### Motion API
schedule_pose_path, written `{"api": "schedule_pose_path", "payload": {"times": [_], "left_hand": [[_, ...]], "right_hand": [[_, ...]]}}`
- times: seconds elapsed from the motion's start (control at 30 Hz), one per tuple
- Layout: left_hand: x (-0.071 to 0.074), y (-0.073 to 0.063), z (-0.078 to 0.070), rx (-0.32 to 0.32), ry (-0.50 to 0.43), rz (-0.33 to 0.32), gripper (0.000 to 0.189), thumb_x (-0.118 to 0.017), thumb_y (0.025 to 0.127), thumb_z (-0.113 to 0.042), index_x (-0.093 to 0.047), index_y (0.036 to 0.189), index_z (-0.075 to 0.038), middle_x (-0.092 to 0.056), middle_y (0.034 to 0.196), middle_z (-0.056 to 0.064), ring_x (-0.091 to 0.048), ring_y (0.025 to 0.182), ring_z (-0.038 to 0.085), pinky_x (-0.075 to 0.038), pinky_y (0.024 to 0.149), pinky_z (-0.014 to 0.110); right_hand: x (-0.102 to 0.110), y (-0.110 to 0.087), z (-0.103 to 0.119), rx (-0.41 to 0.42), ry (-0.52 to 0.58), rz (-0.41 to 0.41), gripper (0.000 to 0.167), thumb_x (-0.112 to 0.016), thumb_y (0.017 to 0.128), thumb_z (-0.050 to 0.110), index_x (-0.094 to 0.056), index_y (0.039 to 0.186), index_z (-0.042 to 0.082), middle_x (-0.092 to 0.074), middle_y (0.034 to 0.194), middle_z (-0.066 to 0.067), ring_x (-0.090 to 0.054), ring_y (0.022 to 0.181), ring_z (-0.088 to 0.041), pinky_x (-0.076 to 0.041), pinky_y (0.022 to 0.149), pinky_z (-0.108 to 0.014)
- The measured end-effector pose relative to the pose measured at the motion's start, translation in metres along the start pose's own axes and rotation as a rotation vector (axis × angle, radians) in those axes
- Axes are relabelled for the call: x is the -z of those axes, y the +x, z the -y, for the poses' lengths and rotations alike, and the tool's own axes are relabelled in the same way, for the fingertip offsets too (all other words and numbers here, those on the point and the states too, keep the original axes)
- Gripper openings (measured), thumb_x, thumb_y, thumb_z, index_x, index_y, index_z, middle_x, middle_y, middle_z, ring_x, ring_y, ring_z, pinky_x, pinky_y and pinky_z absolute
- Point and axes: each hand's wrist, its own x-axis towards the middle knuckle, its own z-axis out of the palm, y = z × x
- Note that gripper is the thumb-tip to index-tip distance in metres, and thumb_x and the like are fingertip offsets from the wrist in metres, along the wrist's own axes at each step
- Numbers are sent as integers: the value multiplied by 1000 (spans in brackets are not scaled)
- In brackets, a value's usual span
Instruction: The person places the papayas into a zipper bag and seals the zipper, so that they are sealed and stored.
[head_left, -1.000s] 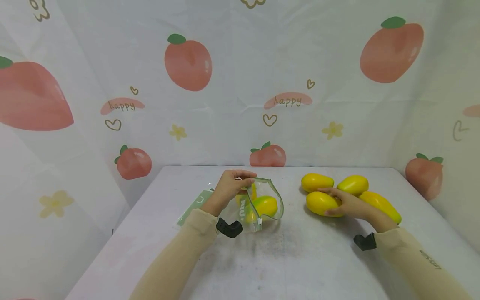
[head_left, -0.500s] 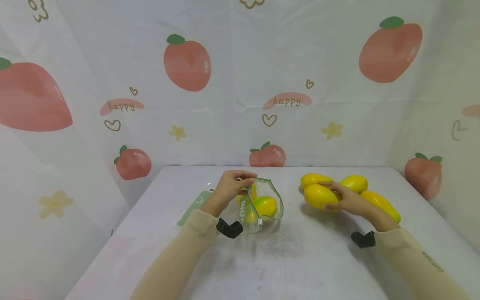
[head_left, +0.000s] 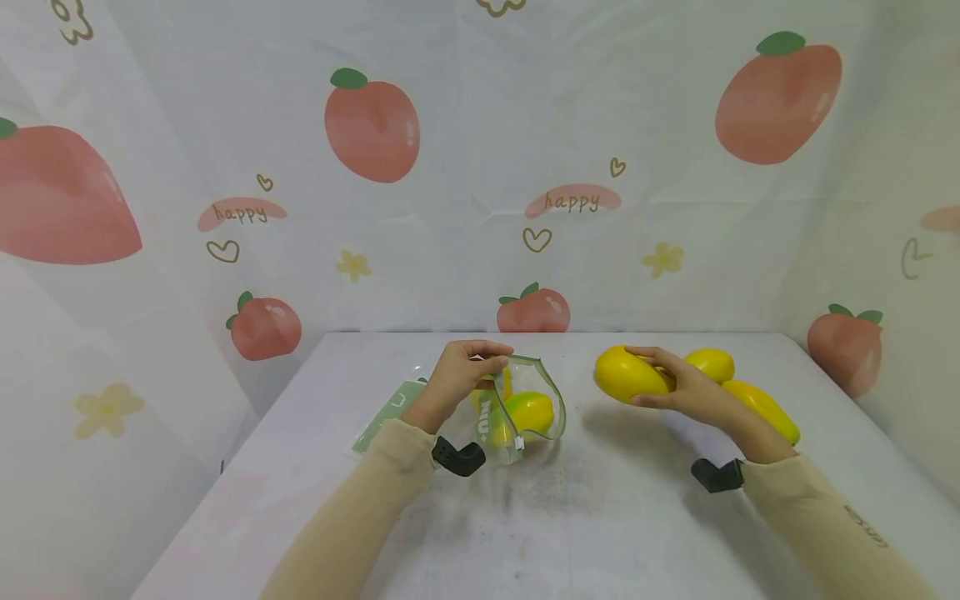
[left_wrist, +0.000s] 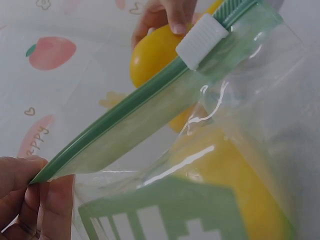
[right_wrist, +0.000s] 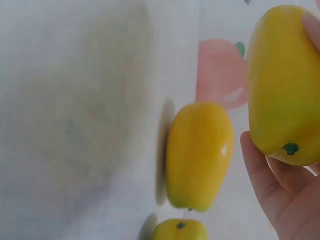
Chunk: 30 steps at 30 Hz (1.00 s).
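Raised fruit point(head_left: 626, 375): lifted from the table point(head_left: 592, 525) since the earlier frame.
Right fingers point(right_wrist: 260, 172): curled around this fruit.
Fruit skin: smooth, yellow, marked by a green stem dot point(right_wrist: 291, 148).
Left fingers point(head_left: 483, 347): pinched on the rim of a clear zip bag point(head_left: 485, 421).
Table surface: white, smudged, backed by peach-printed cloth point(head_left: 450, 258).

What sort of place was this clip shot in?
Probably a staged recording booth rather than a working kitchen: a fruit-print backdrop surrounds the back and sides of a plain white table, and a black device sits at each of the person's wrists.
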Motion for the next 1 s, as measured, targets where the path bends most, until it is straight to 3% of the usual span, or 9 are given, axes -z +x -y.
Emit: {"api": "schedule_pose_path", "payload": {"times": [0.43,0.83,1.0], "left_hand": [[1,1,0,-1,3,4,23,-66,92,-12,-71,112,-1,-64,99,7,-56,81,16,-59,80,36],[3,1,-1,-10,7,4,22,-65,92,-11,-71,111,-1,-64,98,7,-55,80,15,-59,79,35],[4,1,-3,-9,13,0,23,-65,92,-11,-71,112,0,-63,96,5,-55,80,16,-59,79,35]], "right_hand": [[-17,6,21,85,7,-19,72,-76,83,31,-41,146,20,-46,144,-12,-54,116,-33,-45,94,-44],[-49,17,23,120,62,-7,71,-79,81,29,-44,139,7,-52,136,-16,-54,116,-34,-46,98,-50],[-56,19,25,136,84,4,66,-79,81,27,-46,134,6,-53,134,-15,-54,117,-33,-46,99,-46]]}}
